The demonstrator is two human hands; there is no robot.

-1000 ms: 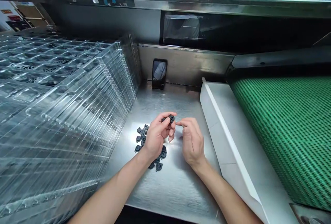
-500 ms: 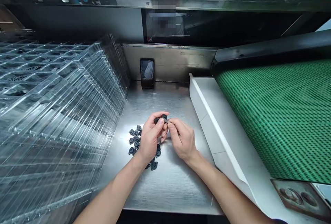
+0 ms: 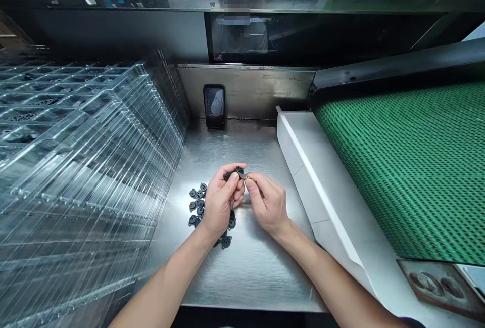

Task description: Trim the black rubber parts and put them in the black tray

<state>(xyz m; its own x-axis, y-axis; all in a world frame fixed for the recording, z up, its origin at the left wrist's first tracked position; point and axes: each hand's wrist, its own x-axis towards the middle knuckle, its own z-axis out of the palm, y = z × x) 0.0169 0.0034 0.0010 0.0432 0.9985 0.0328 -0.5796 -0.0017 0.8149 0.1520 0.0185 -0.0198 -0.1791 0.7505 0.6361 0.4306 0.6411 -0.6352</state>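
Several small round black plastic parts [image 3: 239, 170] are gripped in my left hand [image 3: 220, 201], its thumb pressed on them. My right hand [image 3: 268, 202] is closed in a pinch on a thin, dark, blade-like strip [image 3: 243, 176] that meets the parts by my left thumb. The strip's far end is hidden in my right fingers. Beneath and left of my left hand, more round black parts with small side tabs [image 3: 200, 203] lie loose on the metal worktop [image 3: 242, 277]. My left hand and wrist cover some of them.
Stacked clear plastic trays [image 3: 125, 115] with black parts in the top one rise on the left. A phone [image 3: 214, 107] leans against the back wall. To the right, a white ledge [image 3: 326, 186] borders a green conveyor belt [image 3: 409, 166], with a rusty metal plate [image 3: 435, 282] near its front end.
Both hands stay almost in place. The strip and the parts in my left hand have shifted very slightly, and the camera view has moved a little.
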